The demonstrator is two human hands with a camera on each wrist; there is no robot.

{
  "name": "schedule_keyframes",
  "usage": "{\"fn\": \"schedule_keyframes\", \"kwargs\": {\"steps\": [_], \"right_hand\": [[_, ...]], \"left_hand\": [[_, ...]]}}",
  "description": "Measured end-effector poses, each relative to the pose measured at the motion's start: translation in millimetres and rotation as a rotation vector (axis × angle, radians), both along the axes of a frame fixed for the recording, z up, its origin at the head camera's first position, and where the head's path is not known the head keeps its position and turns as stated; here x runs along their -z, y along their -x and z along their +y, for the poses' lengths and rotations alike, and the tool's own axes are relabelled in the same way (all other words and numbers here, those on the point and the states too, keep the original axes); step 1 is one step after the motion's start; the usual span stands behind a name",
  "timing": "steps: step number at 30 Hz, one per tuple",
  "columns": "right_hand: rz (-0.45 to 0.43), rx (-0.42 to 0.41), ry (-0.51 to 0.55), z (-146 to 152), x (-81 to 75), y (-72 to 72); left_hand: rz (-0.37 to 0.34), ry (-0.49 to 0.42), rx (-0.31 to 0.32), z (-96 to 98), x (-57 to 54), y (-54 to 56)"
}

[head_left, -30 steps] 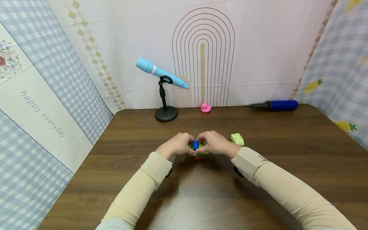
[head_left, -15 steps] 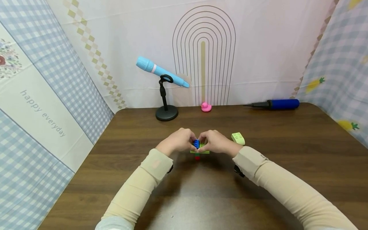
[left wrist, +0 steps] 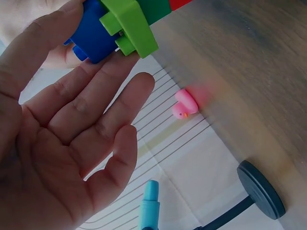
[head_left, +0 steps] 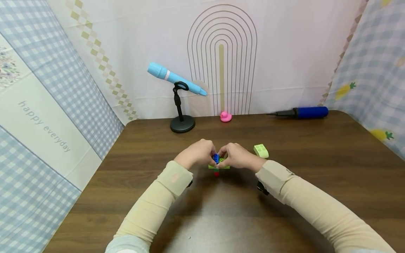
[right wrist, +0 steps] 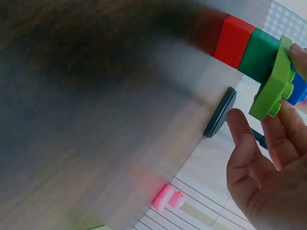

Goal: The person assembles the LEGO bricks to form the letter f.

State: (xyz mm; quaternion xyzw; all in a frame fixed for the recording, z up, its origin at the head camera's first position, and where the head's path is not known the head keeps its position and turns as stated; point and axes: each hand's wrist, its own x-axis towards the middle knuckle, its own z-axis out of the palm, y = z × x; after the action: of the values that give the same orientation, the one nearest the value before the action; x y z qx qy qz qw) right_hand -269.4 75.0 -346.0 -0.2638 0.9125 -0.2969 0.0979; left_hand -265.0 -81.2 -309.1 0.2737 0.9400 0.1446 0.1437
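A stack of toy building bricks stands upright at the middle of the table. Its red brick [right wrist: 233, 42] is at the bottom, with a dark green brick [right wrist: 259, 55] above it. A wider lime green brick [right wrist: 271, 88] lies across the dark green one, and a blue brick [head_left: 216, 158] sits on top. From the left side, my left hand [head_left: 200, 154] pinches the blue brick between thumb and fingertips. My right hand [head_left: 239, 156] pinches it from the right, its fingertips close by the lime brick. Fingers partly cover the blue brick in both wrist views.
Right of my right hand lies a loose pale green brick [head_left: 261, 151]. Along the back edge stand a black stand [head_left: 182, 123] with a light blue microphone [head_left: 177, 79], a pink rubber duck [head_left: 226, 117] and a blue-handled pump [head_left: 311, 112]. A printed cloth [head_left: 278, 52] hangs behind.
My left hand and forearm have shifted slightly to the right and up. Both hands stay at the blue brick, and the head view has tilted a little.
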Motion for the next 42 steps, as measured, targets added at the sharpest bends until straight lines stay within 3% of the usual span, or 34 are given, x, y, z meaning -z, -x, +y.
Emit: {"fn": "schedule_keyframes", "kwargs": {"steps": [15, 19, 24, 31, 37, 42], "right_hand": [[0.015, -0.006, -0.067, -1.6, -3.8, -2.7], [0.024, -0.052, -0.133, 1.4, -6.1, -2.4], [-0.026, -0.084, -0.185, 21.8, -17.1, 4.0], [0.042, 0.090, -0.297, 66.9, -29.0, 17.6], [0.006, 0.188, -0.470, 89.2, -21.3, 21.0], [-0.016, 0.315, -0.524, 94.0, -14.0, 23.1]], "left_hand": [[0.035, 0.088, -0.016, 7.4, -5.6, -1.4], [0.047, 0.099, -0.025, 8.8, -4.1, -1.4], [0.064, 0.119, -0.026, 8.9, -0.9, -1.9], [0.072, 0.123, -0.051, 6.5, -0.8, -2.8], [0.063, 0.120, -0.054, 6.1, -1.3, -3.9], [0.068, 0.119, -0.050, 6.4, -1.8, -4.7]]}}
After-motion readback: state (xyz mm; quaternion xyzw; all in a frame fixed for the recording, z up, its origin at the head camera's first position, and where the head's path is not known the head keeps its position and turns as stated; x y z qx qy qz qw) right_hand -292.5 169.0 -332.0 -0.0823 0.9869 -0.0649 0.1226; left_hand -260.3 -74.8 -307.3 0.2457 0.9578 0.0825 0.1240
